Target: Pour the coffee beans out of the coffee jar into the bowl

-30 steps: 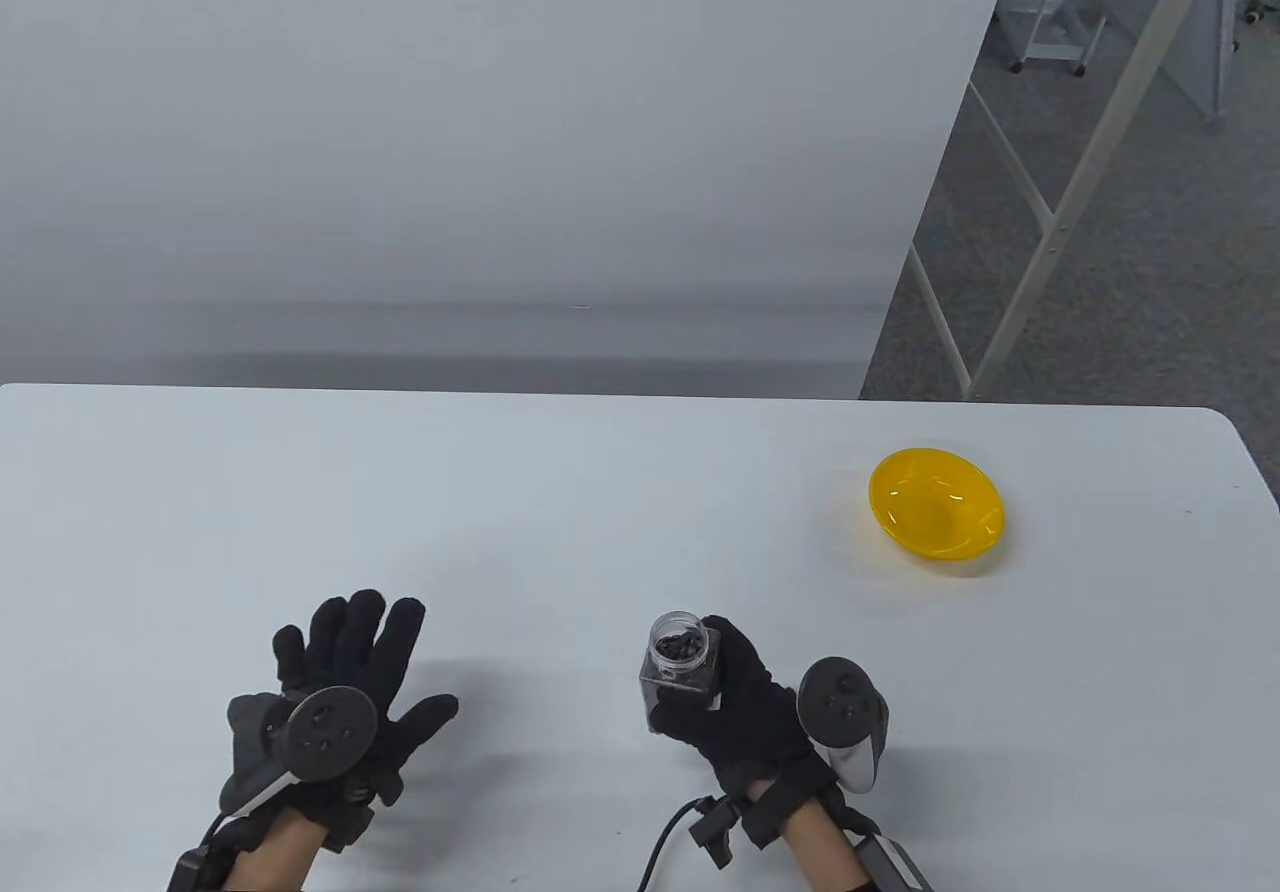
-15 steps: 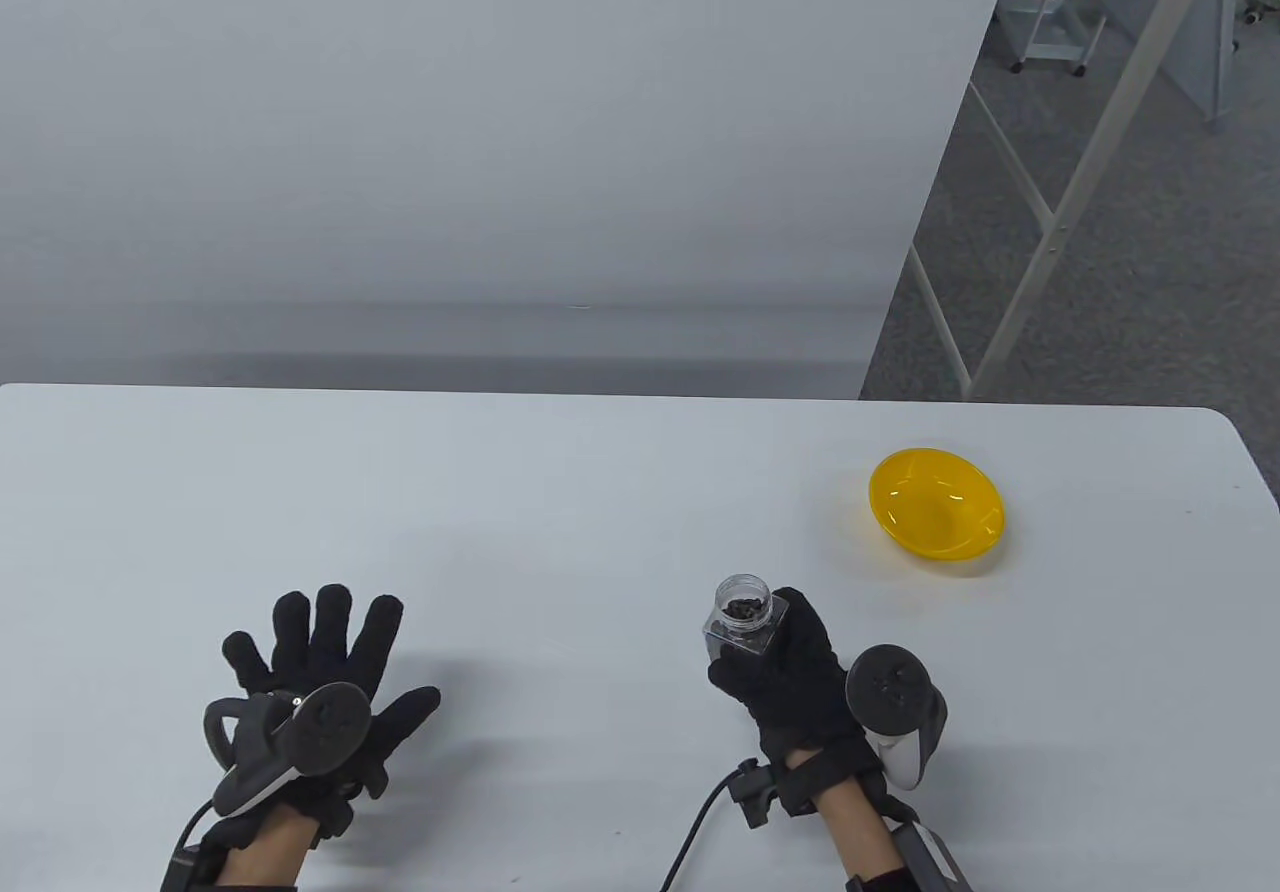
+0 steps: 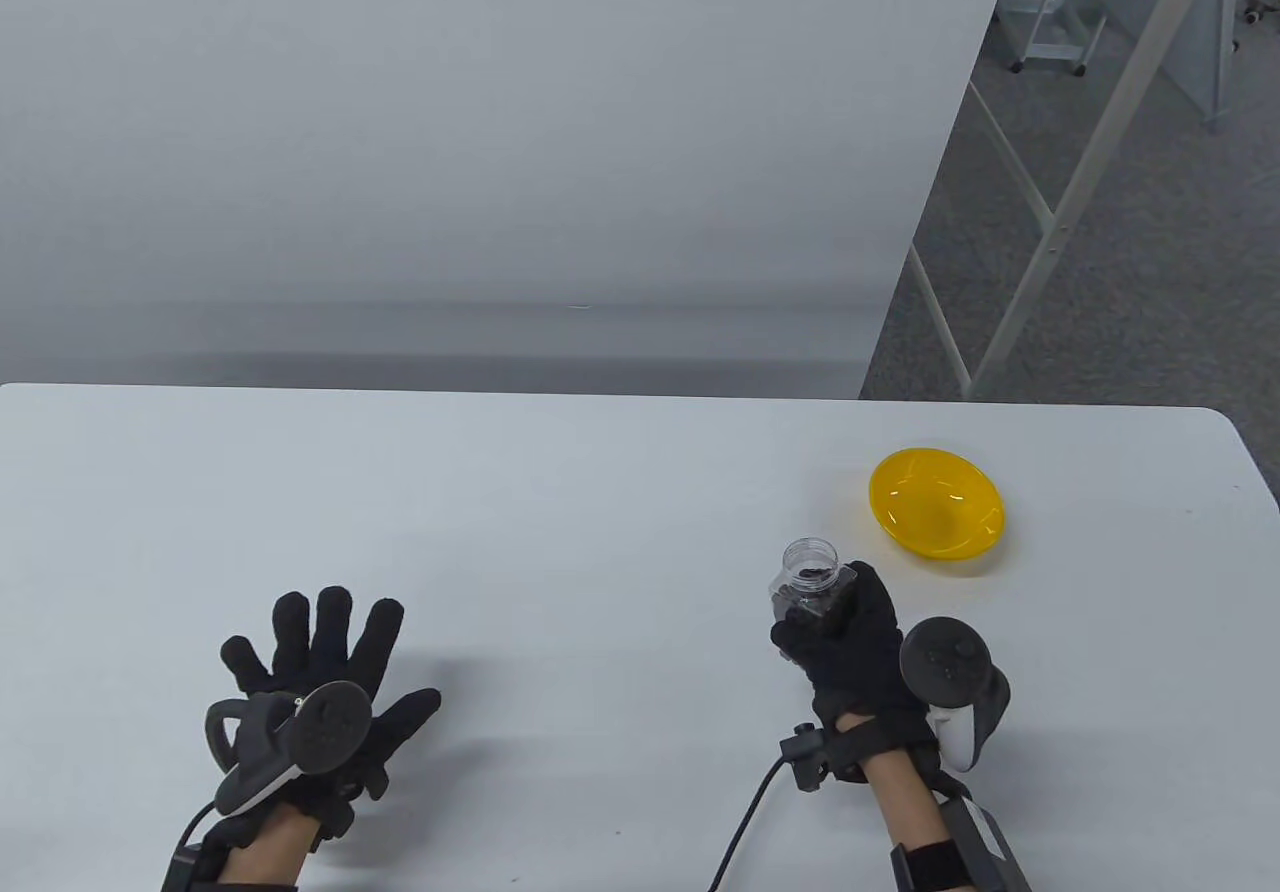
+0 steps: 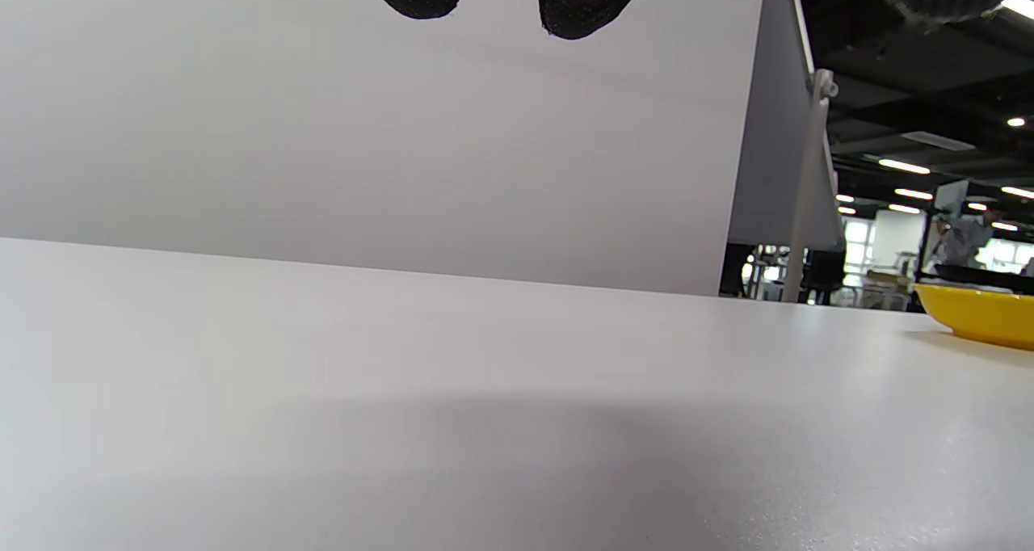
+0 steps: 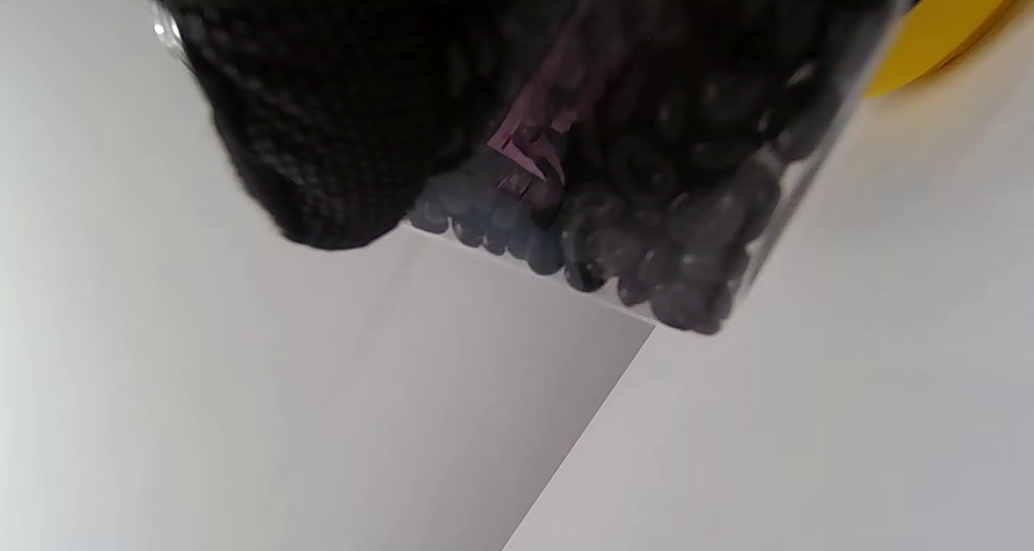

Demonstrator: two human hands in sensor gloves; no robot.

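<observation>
Near the yellow bowl (image 3: 937, 502), the right hand (image 3: 845, 632) grips the open coffee jar (image 3: 806, 582).
Left hand (image 3: 320, 667) lies spread, grip wide, over the table (image 3: 560, 532).

Table view is bright, even, diffuse overhead light; soft faint shadows on the table (image 3: 600, 492) beside both hands, and small specular highlights inside the yellow bowl (image 3: 937, 502). Left wrist view is sharp on the tabletop with a broad soft shadow across the foreground, while ceiling strip lights in the dim background blow out. Right wrist view is soft and motion-blurred, with the jar (image 5: 646, 171) too close for focus and dark.
</observation>
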